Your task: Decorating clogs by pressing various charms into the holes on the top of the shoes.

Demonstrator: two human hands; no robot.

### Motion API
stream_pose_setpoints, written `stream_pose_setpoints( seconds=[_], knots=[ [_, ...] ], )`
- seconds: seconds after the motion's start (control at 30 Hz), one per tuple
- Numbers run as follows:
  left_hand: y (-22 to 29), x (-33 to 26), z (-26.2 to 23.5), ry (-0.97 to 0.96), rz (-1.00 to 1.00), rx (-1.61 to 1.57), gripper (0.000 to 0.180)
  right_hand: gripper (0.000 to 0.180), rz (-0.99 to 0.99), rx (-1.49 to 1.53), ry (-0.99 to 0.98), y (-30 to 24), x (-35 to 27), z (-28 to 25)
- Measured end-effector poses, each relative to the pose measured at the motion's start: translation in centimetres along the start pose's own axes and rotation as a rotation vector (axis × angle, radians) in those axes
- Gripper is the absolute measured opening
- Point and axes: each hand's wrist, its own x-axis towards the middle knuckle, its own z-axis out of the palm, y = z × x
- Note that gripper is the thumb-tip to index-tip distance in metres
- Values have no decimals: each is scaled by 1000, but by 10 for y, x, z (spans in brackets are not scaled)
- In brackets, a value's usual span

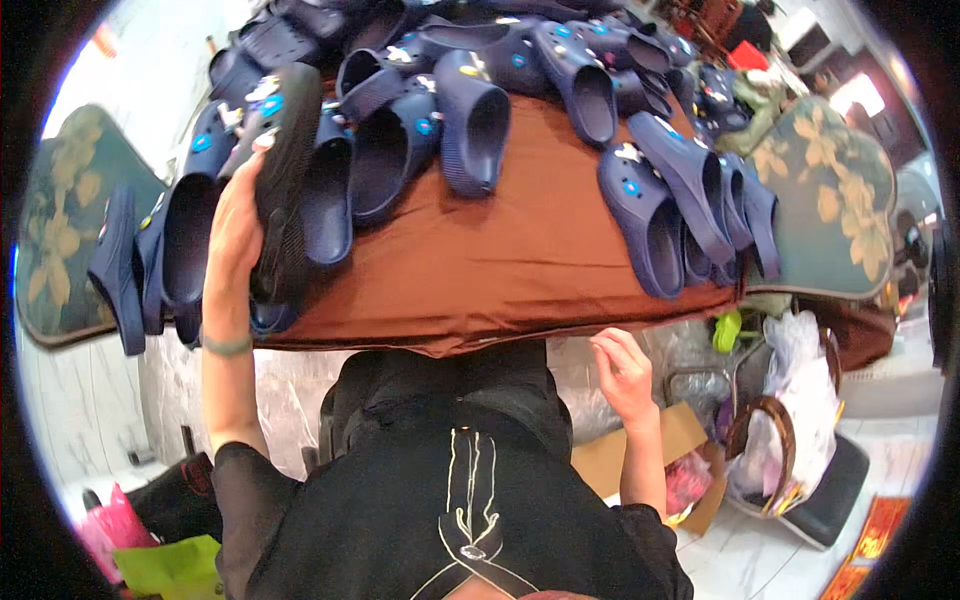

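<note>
Black clog (pixel 288 185) gripped in my left hand (pixel 236 232) near the near-left corner of the table (pixel 550 240), seemingly being positioned, calls for steadiness, my empty right hand (pixel 624 376) half-curled.

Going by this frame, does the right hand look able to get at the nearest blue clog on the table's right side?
Probably yes: the right hand looks empty, just off the near edge of the brown cloth, and nothing visible blocks its way to that blue clog.
</note>
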Motion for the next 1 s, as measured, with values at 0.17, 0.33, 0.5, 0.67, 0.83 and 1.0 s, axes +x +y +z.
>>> stream_pose_setpoints(
  seconds=[0.17, 0.33, 0.5, 0.67, 0.83, 1.0],
  knots=[
    [37, -100, 70, -56, 21, 74, 46, 12, 70, 36, 61, 9, -22, 9],
    [-9, -146, 110, -577, 292, 759, 40, 7, 40, 65, 120, 1, 4, 26],
    [-67, -146, 126, -779, 284, 719, 46, 10, 4, 254, 130, -4, 63, 49],
    [-82, -137, 137, -834, 233, 753, 45, 30, -59, 420, -178, 17, 119, 68],
    [-89, -128, 129, -862, 139, 656, 47, 54, -182, 594, -660, 27, 156, 80],
    [-90, -124, 127, -906, 93, 569, 52, 52, -271, 406, -657, 19, 163, 81]
  ],
)
